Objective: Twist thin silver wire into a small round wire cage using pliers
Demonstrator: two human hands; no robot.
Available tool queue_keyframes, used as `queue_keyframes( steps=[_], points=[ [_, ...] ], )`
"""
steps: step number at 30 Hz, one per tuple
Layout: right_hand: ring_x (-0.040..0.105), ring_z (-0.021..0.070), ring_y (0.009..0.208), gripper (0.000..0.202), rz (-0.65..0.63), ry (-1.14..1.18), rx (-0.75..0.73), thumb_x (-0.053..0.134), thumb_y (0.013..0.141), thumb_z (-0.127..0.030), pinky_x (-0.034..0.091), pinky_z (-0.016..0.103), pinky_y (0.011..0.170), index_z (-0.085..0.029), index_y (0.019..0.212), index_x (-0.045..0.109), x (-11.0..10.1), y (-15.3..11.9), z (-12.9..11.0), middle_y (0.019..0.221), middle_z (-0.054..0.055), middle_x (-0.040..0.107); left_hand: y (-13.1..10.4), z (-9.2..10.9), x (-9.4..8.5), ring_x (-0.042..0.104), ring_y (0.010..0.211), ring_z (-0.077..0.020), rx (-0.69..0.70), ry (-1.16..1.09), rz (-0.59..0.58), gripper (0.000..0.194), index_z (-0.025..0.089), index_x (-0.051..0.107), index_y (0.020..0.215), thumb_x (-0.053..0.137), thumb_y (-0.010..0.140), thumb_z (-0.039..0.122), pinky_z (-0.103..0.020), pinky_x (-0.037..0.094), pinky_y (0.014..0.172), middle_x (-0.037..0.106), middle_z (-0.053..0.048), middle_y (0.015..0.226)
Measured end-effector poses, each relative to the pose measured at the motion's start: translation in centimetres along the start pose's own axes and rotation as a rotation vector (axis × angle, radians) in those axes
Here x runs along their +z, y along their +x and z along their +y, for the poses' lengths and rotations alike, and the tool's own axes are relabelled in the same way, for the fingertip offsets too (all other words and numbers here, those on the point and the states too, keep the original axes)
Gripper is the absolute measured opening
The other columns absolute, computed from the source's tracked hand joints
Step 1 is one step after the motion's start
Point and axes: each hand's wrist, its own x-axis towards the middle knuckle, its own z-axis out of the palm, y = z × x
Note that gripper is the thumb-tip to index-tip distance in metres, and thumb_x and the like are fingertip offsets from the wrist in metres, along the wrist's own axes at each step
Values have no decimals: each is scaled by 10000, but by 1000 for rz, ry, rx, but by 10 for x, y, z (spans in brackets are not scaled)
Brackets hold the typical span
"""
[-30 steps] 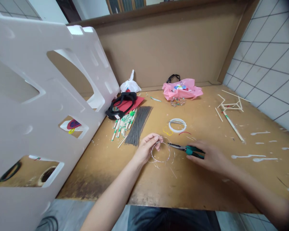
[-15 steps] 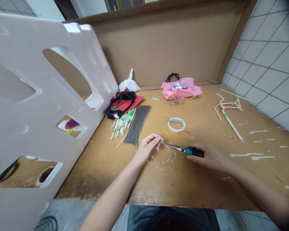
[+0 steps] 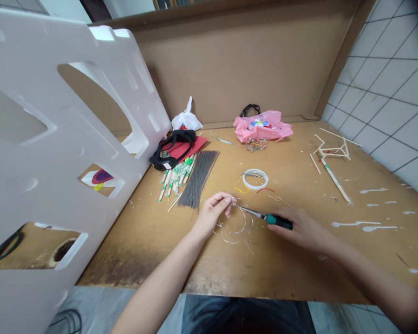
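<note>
Thin wire loops [image 3: 244,223] hang below my left hand [image 3: 215,209], whose thumb and fingertips pinch their upper part. My right hand [image 3: 297,226] is wrapped round the green and black handles of long-nosed pliers [image 3: 278,221]. The pliers point left, and their tips reach the wire close beside my left fingertips. Whether the jaws are closed on the wire is too small to tell. Just beyond the hands lie a white ring [image 3: 244,182] with wires across it, a yellow wire shape [image 3: 241,189] and a short red wire [image 3: 265,189].
Grey wires [image 3: 199,178], wrapped sticks [image 3: 176,178] and a black strap [image 3: 155,162] lie left. Behind are a white bag [image 3: 187,121], a pink bag [image 3: 244,133] and a wire bundle [image 3: 256,144]. A stick frame [image 3: 334,153] lies right; a white plastic panel [image 3: 69,153] stands left.
My right hand and the pliers have shifted very slightly left. The wire loops have moved a little below my left hand, which keeps its pinch. The camera view has shifted slightly.
</note>
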Motion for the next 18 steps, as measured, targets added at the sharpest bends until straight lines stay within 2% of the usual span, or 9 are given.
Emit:
queue_keyframes(
  steps=[7,10,12,15,18],
  points=[
    [620,242,815,282,-2,-88,21,482,847,-399,460,348,697,-198,969,639,3,2,-8,946,88,686,0,-2,0,461,519,-65,-7,-17,29,186,142,666,808,580,810,307,-218,394,565,605,-5,685],
    [616,244,825,324,-8,-109,26,468,850,-453,465,353,697,-201,984,622,2,5,-2,951,93,677,2,-3,-1,480,535,-70,-2,-15,46,184,141,670,804,588,803,305,-222,405,586,613,-9,691],
    [612,239,852,338,-2,-120,-4,463,849,-469,471,351,709,-214,1019,605,1,7,7,971,85,666,4,-2,-3,497,547,-67,18,-32,104,172,145,670,796,598,795,301,-218,414,597,628,-13,722],
    [603,236,872,347,106,-215,-34,463,847,-461,478,359,727,-216,1060,586,6,13,24,989,90,649,7,-1,-5,527,570,-72,31,-125,224,165,150,666,794,626,767,307,-204,423,560,637,-17,756],
    [566,258,927,311,251,-401,-33,491,824,-441,479,371,735,-207,997,602,18,19,40,992,108,629,9,1,-6,564,623,-90,-26,-231,262,185,145,667,795,659,729,317,-193,437,524,641,-29,789]
  ],
)
